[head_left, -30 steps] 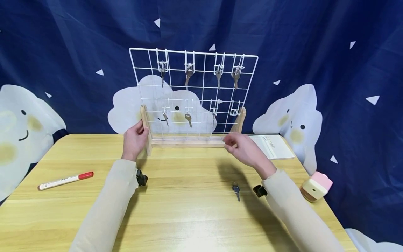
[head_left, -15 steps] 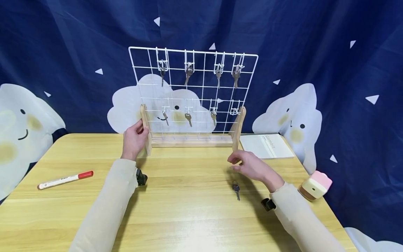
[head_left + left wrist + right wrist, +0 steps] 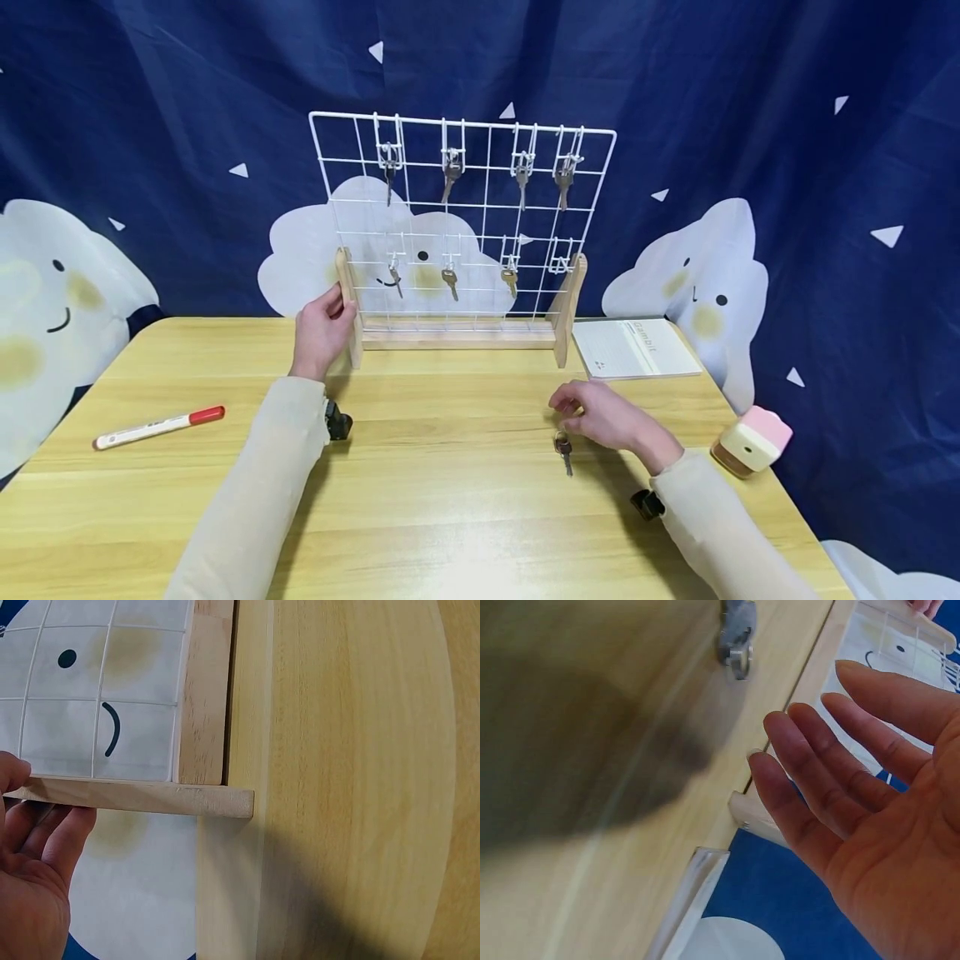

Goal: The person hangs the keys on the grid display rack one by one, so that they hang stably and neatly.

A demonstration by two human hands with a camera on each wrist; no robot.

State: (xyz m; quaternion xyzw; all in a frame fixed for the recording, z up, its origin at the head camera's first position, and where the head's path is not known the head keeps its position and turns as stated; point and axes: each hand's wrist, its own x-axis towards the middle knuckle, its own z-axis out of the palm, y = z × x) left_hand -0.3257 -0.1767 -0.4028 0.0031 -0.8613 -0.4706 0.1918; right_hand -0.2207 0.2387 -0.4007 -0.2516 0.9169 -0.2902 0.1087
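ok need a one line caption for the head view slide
Left hand holds the wire key rack's wooden post while the right hand reaches down to a loose key on the table.

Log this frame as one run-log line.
left hand: grips rack post | right hand: open, above key on table | bottom-right hook: bare

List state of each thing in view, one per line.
Left hand: holds rack's left post.
Right hand: open, just above the loose key.
Key: flat on table, unhooked.
Rack: upright, seven keys hung, lower-right hook empty.
Marker: capped, lying flat.
Booklet: closed, flat.
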